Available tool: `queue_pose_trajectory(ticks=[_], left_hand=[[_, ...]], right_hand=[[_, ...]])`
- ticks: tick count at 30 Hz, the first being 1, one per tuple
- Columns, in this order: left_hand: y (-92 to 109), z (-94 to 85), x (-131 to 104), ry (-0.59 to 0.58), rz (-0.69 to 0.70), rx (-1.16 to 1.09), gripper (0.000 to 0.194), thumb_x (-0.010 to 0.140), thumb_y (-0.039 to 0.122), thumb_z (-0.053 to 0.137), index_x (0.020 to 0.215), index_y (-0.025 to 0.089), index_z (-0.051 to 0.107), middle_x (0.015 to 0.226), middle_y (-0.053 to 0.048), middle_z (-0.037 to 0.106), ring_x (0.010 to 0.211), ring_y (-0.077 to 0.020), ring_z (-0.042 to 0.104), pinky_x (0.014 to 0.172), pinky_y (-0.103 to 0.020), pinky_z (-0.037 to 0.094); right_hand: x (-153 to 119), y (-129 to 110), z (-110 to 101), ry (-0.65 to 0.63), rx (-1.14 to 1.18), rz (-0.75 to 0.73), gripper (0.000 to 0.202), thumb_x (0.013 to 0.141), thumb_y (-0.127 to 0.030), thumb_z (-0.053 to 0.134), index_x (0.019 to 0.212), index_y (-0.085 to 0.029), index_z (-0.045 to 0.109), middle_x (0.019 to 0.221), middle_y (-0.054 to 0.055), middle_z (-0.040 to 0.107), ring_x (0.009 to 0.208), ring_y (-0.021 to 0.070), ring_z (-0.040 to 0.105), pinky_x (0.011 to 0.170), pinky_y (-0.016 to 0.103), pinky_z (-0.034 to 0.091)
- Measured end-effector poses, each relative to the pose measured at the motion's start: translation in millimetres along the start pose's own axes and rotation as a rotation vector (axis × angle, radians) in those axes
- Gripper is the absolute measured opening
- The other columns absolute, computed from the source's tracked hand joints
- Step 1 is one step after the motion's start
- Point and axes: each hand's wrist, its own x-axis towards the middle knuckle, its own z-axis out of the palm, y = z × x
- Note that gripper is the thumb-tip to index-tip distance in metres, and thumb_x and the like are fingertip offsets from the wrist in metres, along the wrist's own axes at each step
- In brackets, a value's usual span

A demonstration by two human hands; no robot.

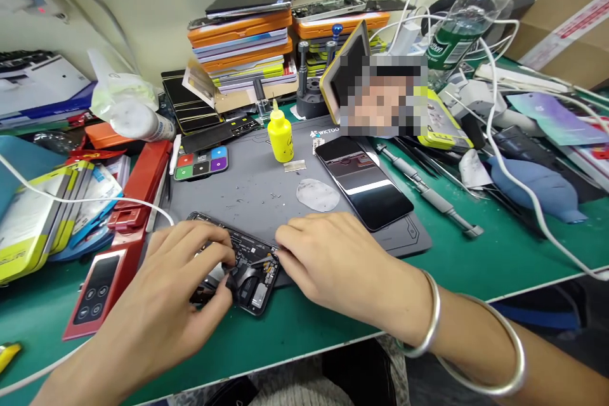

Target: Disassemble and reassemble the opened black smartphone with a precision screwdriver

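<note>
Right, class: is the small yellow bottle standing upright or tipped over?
Upright: the yellow bottle stands on its base on the grey mat, its nozzle pointing up.

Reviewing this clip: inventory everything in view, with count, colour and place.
opened phone: 1, black, under the hands
whole phone: 1, black, mat's right side
mat: 1, grey, centre
bench: 1, green, beneath everything
squeeze bottle: 1, yellow, mat's rear
case stacks: 2, mostly orange, yellow, white, rear
keypad device: 1, red, left
blower: 1, blue, right
rod-like tool: 1, grey, right of mat
drink bottle: 1, clear, green label, rear right
carton: 1, brown, far right rear
cables: several, white, both sides
small clutter: uncountable, mixed, both sides
bangles: 2, silver, right arm
left hand: 1, bare, at opened phone's left
right hand: 1, bare, at its right end
</note>
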Motion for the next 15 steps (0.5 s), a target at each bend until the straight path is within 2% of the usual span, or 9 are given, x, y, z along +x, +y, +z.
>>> queue_pose_trajectory(ticks=[9, 15], left_hand=[[-1.0, -2.0, -0.2, 0.006, -0.002, -0.016, 0.014, 0.092, 0.011, 0.049, 0.095, 0.022, 0.057, 0.106, -0.006, 0.062, 0.104, -0.0232, 0.053, 0.088, -0.042, 0.037], [-2.7, -0.8, 4.2, 0.005, 0.049, 0.022, 0.016, 0.093, 0.013, 0.048, 0.103, 0.02, 0.059, 0.108, -0.007, 0.061, 0.106, -0.0227, 0.052, 0.091, -0.04, 0.035]], right_hand=[[19.0, 7.0, -2.4, -0.096, 0.077, -0.035, 0.02, 0.093, -0.027, 0.064, 0.076, -0.018, 0.063, 0.071, 0.0, 0.069, 0.06, 0.0146, 0.055, 0.055, 0.031, 0.018], [20.0, 13.3, 4.0, -0.084, 0.232, 0.008, 0.014, 0.089, -0.023, 0.071, 0.078, -0.018, 0.064, 0.072, -0.002, 0.069, 0.062, 0.0121, 0.053, 0.056, 0.029, 0.023]])
